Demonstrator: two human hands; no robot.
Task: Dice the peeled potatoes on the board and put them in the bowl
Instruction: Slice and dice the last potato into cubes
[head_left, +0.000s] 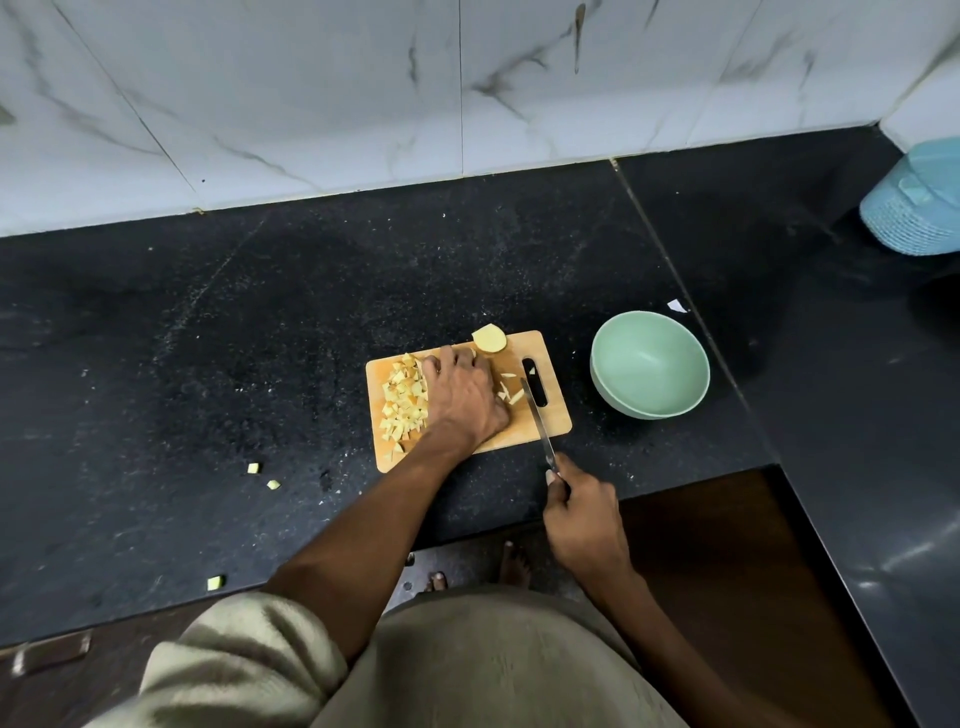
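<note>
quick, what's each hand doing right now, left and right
Left hand: lies palm down on the cutting board, over potato pieces; whether it grips any cannot be told.
Right hand: grips the knife by its handle.

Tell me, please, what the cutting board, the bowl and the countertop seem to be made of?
The cutting board: probably wood or bamboo, matt, with a pale tan, faintly grained face. The bowl: smooth mint green with a soft sheen, perhaps plastic or melamine, possibly ceramic. The countertop: polished black stone, likely granite, speckled and reflective.
</note>
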